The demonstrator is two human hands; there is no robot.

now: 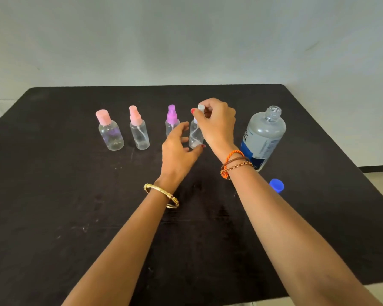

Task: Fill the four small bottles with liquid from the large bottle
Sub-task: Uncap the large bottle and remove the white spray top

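Head view: right hand [216,124] fingers [195,113] pinch the white spray cap [201,107] of the 4th small bottle [195,134]. Left hand [178,146] fingers spread beside its base, contact unclear. Uncapped large bottle [263,138] stands right of the fingers; 3 capped bottles [139,133] left, on the worktop [53,206].

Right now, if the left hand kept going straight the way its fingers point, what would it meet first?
Probably the white-capped small bottle, whose cap the right hand pinches. The left hand is open and already almost at its side; whether it touches yet is unclear.
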